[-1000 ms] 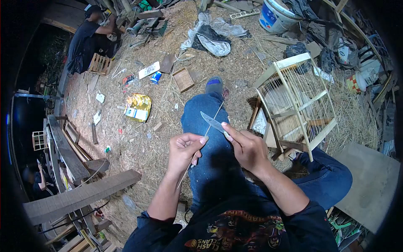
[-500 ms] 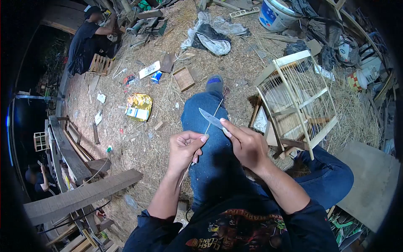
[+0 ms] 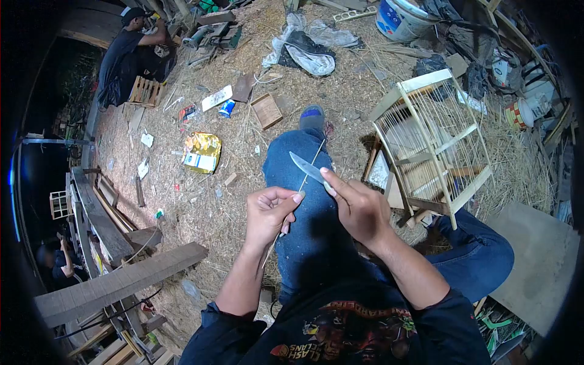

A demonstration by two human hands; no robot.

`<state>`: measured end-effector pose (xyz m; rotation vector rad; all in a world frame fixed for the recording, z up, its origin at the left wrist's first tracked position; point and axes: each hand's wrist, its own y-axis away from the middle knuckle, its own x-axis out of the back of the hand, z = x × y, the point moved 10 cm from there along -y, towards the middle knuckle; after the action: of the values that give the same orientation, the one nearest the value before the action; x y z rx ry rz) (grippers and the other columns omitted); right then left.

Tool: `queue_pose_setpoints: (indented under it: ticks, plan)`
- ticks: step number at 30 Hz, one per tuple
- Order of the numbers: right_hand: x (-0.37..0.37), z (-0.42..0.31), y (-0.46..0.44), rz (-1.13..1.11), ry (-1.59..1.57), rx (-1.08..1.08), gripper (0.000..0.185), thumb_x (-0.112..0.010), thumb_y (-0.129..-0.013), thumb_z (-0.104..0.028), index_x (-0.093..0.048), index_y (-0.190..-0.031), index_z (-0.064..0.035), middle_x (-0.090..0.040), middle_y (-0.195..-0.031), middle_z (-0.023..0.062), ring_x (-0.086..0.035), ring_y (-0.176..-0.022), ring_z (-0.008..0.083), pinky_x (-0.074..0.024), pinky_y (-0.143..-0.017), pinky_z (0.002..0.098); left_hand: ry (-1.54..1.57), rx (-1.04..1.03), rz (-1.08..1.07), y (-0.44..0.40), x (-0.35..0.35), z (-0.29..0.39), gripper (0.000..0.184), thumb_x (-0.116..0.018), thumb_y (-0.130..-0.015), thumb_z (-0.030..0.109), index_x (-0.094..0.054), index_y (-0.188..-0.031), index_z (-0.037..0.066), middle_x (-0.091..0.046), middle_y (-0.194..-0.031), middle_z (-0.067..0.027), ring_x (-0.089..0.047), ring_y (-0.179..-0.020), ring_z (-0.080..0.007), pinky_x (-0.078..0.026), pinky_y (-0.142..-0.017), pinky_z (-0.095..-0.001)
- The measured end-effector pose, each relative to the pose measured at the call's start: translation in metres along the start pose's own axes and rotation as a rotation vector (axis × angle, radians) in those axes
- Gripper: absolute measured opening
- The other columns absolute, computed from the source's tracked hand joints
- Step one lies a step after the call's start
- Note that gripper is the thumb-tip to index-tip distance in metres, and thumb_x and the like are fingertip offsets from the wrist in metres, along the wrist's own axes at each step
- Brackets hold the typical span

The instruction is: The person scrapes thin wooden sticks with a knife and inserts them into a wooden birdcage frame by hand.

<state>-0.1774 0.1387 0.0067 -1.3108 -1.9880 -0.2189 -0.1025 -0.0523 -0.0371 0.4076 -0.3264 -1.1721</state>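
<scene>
Key relation: the stick (image 3: 318,152) and the knife (image 3: 306,166) cross at a slant, just far of the left fingertips. Stick's long axis runs from near-left to far-right, along the person's jeans (image 3: 283,161); blade runs from far-left (tip) to near-right (handle).

Left hand (image 3: 267,216): thumb and fingers closed narrow, pinching the stick partway along. One length projects past the fingertips to the far side, over the knee; the other passes under the hand and trails near-left beside the forearm.

Right hand (image 3: 365,210): fingers closed around the knife handle, forefinger extended along the blade's base. Most of the handle is hidden in the grip.

Position relative to fingers: the crossing lies far of the left thumb and just left of the right forefinger; the right fingertip is the nearer of the two, though only the left hand grips the stick. Blade appears to overlie the stick; whether its edge actually bears on the wood, cannot tell from this angle.

Surroundings: cage (image 3: 434,158) to the right, well apart from the stick; straw-littered floor (image 3: 234,228) to the left.
</scene>
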Motion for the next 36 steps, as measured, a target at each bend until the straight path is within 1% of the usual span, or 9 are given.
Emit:
queue_pose_setpoints:
  ticks: [5,12,14,20,26,27,29,33,36]
  plan:
    - [-0.011,-0.002,0.012,-0.108,0.057,-0.051,0.046,-0.067,-0.096,-0.016,-0.066,-0.140,-0.0302,-0.064,-0.074,0.0072,-0.069,-0.063,0.0311,-0.0543,-0.053,0.0445,0.004,0.007,0.001,0.000,0.000,-0.001,0.014,-0.080,-0.092,0.010,-0.076,-0.092,-0.003,-0.066,-0.061,-0.0039,-0.052,-0.042,-0.0049,-0.038,-0.038,-0.0203]
    - [-0.008,-0.003,0.011,-0.099,0.086,-0.040,0.048,-0.066,-0.096,-0.015,-0.065,-0.141,-0.0319,-0.064,-0.075,0.0072,-0.069,-0.063,0.0307,-0.0540,-0.053,0.0442,-0.008,0.005,0.025,0.002,-0.001,0.000,0.014,-0.081,-0.092,0.010,-0.076,-0.092,-0.003,-0.066,-0.062,-0.0037,-0.054,-0.043,-0.0048,-0.039,-0.038,-0.0200]
    - [-0.011,-0.005,0.016,-0.151,0.096,-0.048,0.048,-0.066,-0.097,-0.015,-0.065,-0.142,-0.0318,-0.064,-0.075,0.0074,-0.069,-0.063,0.0309,-0.0533,-0.053,0.0446,-0.009,-0.002,0.027,0.002,0.000,0.001,0.014,-0.081,-0.092,0.010,-0.076,-0.092,-0.003,-0.067,-0.063,-0.0037,-0.054,-0.044,-0.0047,-0.039,-0.038,-0.0198]
    - [-0.006,-0.002,0.009,-0.092,0.080,-0.032,0.052,-0.066,-0.097,-0.016,-0.061,-0.145,-0.0346,-0.064,-0.077,0.0079,-0.069,-0.064,0.0319,-0.0542,-0.054,0.0449,-0.019,-0.018,0.025,0.002,-0.002,0.003,0.012,-0.081,-0.092,0.008,-0.076,-0.092,-0.003,-0.067,-0.063,-0.0034,-0.055,-0.044,-0.0042,-0.039,-0.038,-0.0194]
    - [-0.011,-0.006,0.020,-0.184,0.085,-0.061,0.046,-0.065,-0.097,-0.016,-0.065,-0.141,-0.0306,-0.064,-0.075,0.0082,-0.069,-0.064,0.0318,-0.0536,-0.053,0.0447,-0.031,-0.030,0.021,0.001,0.002,-0.001,0.013,-0.081,-0.092,0.009,-0.076,-0.093,-0.003,-0.067,-0.063,-0.0036,-0.055,-0.044,-0.0042,-0.039,-0.039,-0.0193]
    - [-0.012,-0.005,0.019,-0.185,0.085,-0.062,0.046,-0.065,-0.097,-0.016,-0.065,-0.141,-0.0306,-0.064,-0.075,0.0082,-0.069,-0.064,0.0318,-0.0536,-0.053,0.0447,-0.023,-0.030,0.016,0.001,0.002,-0.001,0.013,-0.081,-0.092,0.009,-0.076,-0.093,-0.003,-0.067,-0.063,-0.0038,-0.054,-0.044,-0.0042,-0.039,-0.039,-0.0194]
    - [-0.006,-0.005,0.013,-0.097,0.061,-0.017,0.049,-0.065,-0.098,-0.017,-0.063,-0.143,-0.0334,-0.064,-0.077,0.0079,-0.070,-0.065,0.0324,-0.0542,-0.054,0.0461,-0.015,-0.030,0.013,0.001,0.002,-0.001,0.013,-0.081,-0.092,0.009,-0.076,-0.093,-0.003,-0.067,-0.063,-0.0040,-0.054,-0.044,-0.0042,-0.039,-0.038,-0.0195]
    - [-0.009,-0.004,0.010,-0.096,0.090,-0.024,0.049,-0.065,-0.098,-0.018,-0.062,-0.144,-0.0347,-0.065,-0.078,0.0075,-0.070,-0.065,0.0322,-0.0541,-0.054,0.0462,-0.015,-0.019,0.025,0.001,0.001,0.000,0.013,-0.080,-0.092,0.009,-0.076,-0.093,-0.003,-0.066,-0.062,-0.0042,-0.053,-0.042,-0.0047,-0.039,-0.038,-0.0198]
    - [-0.012,-0.010,0.017,-0.151,0.108,-0.038,0.046,-0.065,-0.097,-0.017,-0.065,-0.141,-0.0329,-0.066,-0.077,0.0076,-0.069,-0.064,0.0312,-0.0537,-0.053,0.0451,-0.010,-0.012,0.032,0.002,0.002,0.001,0.013,-0.081,-0.092,0.008,-0.075,-0.093,-0.004,-0.066,-0.061,-0.0042,-0.052,-0.041,-0.0049,-0.039,-0.038,-0.0199]
